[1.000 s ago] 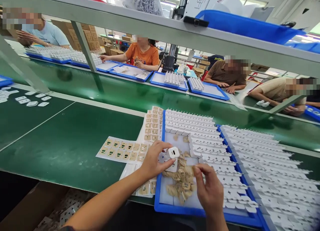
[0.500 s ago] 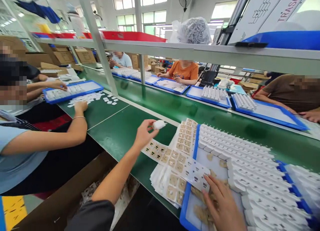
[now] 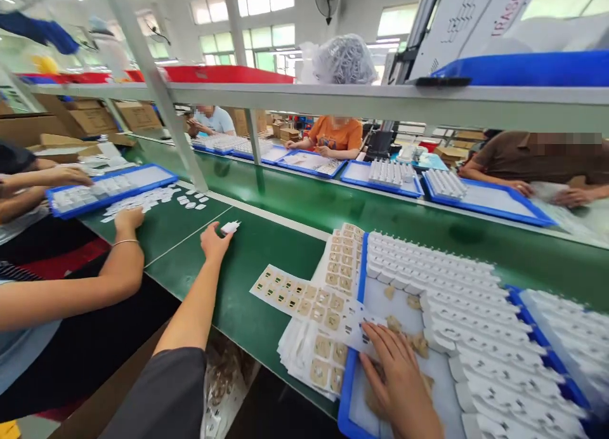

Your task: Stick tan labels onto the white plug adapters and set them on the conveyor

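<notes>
Stretched out to the left over the green bench, my left hand [image 3: 216,241] grips a small white plastic piece with thin prongs [image 3: 231,227] between thumb and fingers. My right hand [image 3: 398,377] lies with its fingers extended on the near end of a sticker sheet [image 3: 311,299], whose far part carries dark-printed labels. That sheet rests across a stack of similar sheets [image 3: 297,356] and the rim of a blue tray [image 3: 349,388]. Rows of white plastic housings [image 3: 457,299] fill much of the tray, with brown backing scraps [image 3: 419,344] lying on its white floor.
Left of me a co-worker's hand [image 3: 128,220] touches loose white pieces [image 3: 143,201] near another blue tray [image 3: 157,172]. A shelf [image 3: 309,95] on posts crosses above the bench. More trays with white parts [image 3: 392,172] line the far side, where other people sit.
My left hand has moved left, away from the sticker sheet, carrying the white piece lower over the bench. My right hand stays on the sheet. The view has shifted slightly.
</notes>
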Available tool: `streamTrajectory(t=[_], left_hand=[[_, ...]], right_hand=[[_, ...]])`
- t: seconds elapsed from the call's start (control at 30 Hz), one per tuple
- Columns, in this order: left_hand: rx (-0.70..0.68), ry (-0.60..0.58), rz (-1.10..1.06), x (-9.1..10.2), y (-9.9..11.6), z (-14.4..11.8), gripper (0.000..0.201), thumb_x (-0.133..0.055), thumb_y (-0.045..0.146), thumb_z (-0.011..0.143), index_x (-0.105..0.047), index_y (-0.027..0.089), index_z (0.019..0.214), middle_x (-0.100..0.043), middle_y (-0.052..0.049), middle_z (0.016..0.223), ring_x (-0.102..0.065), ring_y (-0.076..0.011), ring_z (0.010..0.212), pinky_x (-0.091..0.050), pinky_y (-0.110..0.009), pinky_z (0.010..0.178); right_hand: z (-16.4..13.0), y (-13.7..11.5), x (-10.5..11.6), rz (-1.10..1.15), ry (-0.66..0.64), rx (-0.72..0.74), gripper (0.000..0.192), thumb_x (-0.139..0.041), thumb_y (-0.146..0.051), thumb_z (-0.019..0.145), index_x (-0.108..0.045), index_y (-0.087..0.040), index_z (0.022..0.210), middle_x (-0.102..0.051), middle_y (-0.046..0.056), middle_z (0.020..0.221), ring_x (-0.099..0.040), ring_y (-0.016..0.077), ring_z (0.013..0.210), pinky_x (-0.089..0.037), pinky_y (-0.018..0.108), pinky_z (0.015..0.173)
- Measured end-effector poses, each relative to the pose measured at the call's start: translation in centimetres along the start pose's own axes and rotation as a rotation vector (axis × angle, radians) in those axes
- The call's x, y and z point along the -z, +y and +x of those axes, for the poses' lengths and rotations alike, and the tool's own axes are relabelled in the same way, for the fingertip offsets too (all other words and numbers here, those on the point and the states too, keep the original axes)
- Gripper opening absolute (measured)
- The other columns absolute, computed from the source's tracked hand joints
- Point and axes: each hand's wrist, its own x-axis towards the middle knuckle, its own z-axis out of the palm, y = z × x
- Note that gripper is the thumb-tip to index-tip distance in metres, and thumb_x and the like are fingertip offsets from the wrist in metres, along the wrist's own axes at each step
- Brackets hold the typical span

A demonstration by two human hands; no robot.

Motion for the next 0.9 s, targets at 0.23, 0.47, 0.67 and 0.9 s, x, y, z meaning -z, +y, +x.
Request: streamTrajectory(t=[0.23,0.47,0.67,0.9], left_hand=[[-0.399,-0.480,-0.099,-1.0,5.9,-7.1,0.042,-0.053,0.038,0.091,-0.058,0.013,0.123,-0.069,-0.013,0.117,-0.063,-0.0272,0.110,-0.049,-0.042,0.100],[-0.782,-1.116,-0.324,-4.1,13.0,-18.9,0.029,-0.068,0.045,0.084,-0.074,0.022,0.101,-0.070,-0.007,0.120,-0.056,-0.0251,0.121,-0.037,-0.038,0.111],[-0.700,-1.276,-0.367,-3.8,14.4,-18.7,0.027,-0.068,0.043,0.083,-0.069,0.016,0.086,-0.069,-0.002,0.083,-0.060,-0.0150,0.077,-0.047,-0.026,0.075],[-0.562,-1.394,-0.418,-5.4,16.6,-20.4,0.037,-0.072,0.050,0.076,-0.067,0.015,0.087,-0.061,0.001,0.074,-0.053,-0.0098,0.063,-0.043,-0.021,0.061]], right_hand=[[0.6,-1.6,1.4,-0.098,0.060,0.005,0.033,-0.049,-0.028,0.098,-0.062,-0.030,0.129,-0.074,0.004,0.119,-0.067,0.0273,0.113,-0.041,0.051,0.105],[0.9,-2.0,3.2,-0.248,0.234,0.131,0.036,-0.048,-0.024,0.099,-0.058,-0.025,0.134,-0.071,0.006,0.125,-0.063,0.0270,0.119,-0.038,0.048,0.108],[0.5,-1.4,4.2,-0.319,0.325,0.250,0.038,-0.055,-0.026,0.092,-0.061,-0.022,0.130,-0.073,0.007,0.121,-0.068,0.0303,0.111,-0.045,0.048,0.099],[1.6,-3.0,6.0,-0.334,0.418,0.279,0.036,-0.064,-0.023,0.085,-0.068,-0.027,0.121,-0.077,0.005,0.113,-0.072,0.0344,0.104,-0.044,0.054,0.099]])
